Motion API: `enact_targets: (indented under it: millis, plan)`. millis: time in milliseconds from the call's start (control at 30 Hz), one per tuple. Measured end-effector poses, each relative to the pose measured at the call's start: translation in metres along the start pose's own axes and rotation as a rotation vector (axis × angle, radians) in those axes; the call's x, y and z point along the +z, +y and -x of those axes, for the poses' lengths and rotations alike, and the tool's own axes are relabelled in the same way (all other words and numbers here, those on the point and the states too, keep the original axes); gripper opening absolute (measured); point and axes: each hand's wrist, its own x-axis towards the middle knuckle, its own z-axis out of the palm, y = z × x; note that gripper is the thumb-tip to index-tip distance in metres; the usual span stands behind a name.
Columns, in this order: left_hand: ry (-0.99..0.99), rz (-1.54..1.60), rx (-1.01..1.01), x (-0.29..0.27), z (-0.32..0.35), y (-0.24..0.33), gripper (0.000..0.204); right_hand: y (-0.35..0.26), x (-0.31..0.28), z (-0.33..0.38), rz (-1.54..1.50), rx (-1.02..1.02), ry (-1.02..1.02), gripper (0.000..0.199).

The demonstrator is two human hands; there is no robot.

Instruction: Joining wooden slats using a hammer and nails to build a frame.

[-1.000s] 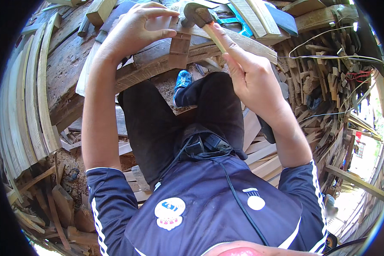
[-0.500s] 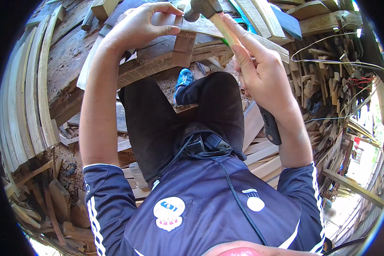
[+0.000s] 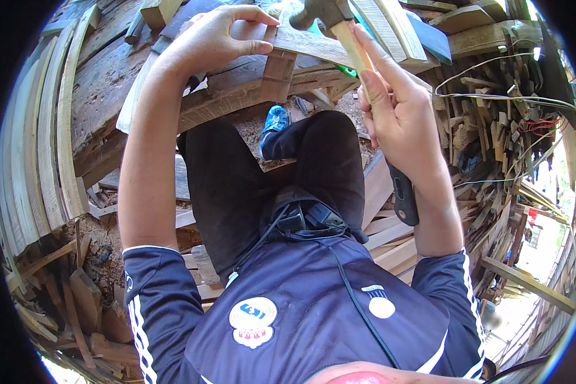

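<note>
In my right hand (image 3: pixel 397 121) is a claw hammer (image 3: pixel 353 48) with a dark metal head, a pale wooden shaft and a black grip end. My fingers wrap the shaft, and the head hangs over the workbench near the top of the view. My left hand (image 3: pixel 221 38) pinches the end of a short wooden piece (image 3: pixel 279 73) between thumb and forefinger. This piece sticks out toward me past the bench edge. A longer pale wooden strip (image 3: pixel 310 45) meets it and runs off to the right behind the hammer.
A thick weathered wooden bench (image 3: pixel 109 83) spans the top left. Long planks (image 3: pixel 45 153) are stacked at the left. Piles of offcuts (image 3: pixel 486 121) and loose wires (image 3: pixel 493 96) fill the right side. Boards (image 3: pixel 397 246) lie low beside my legs.
My right hand and the hammer have shifted to the right, away from my left hand. My left hand and the short wooden piece have barely moved.
</note>
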Motion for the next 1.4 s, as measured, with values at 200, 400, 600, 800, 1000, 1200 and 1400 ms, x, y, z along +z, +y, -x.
enact_targets:
  millis: [200,400,600,800,1000,1200,1400]
  plan:
    - [-0.035,-0.038,-0.028,0.004,-0.005,-0.022,0.056,-0.010,0.004,-0.014,0.221,-0.187,-0.049,0.044]
    - [-0.020,-0.064,-0.030,0.002,-0.004,-0.018,0.066,-0.029,-0.008,-0.019,0.253,-0.158,-0.027,0.036]
    - [-0.001,-0.140,-0.108,-0.024,0.005,0.060,0.044,-0.015,0.002,-0.015,0.201,-0.169,0.042,0.035]
    - [-0.076,-0.033,-0.224,-0.024,0.004,0.045,0.048,-0.035,-0.011,-0.015,0.077,-0.036,0.056,0.022]
    - [0.102,-0.065,0.019,0.006,0.001,-0.020,0.051,-0.004,0.007,-0.020,0.209,-0.300,-0.031,0.035]
    - [-0.071,-0.005,-0.267,-0.024,0.003,0.057,0.048,-0.023,-0.014,-0.010,0.094,-0.204,0.143,0.038]
    - [0.054,-0.006,-0.022,0.004,-0.003,-0.017,0.054,0.004,0.007,-0.014,0.140,-0.218,-0.004,0.046]
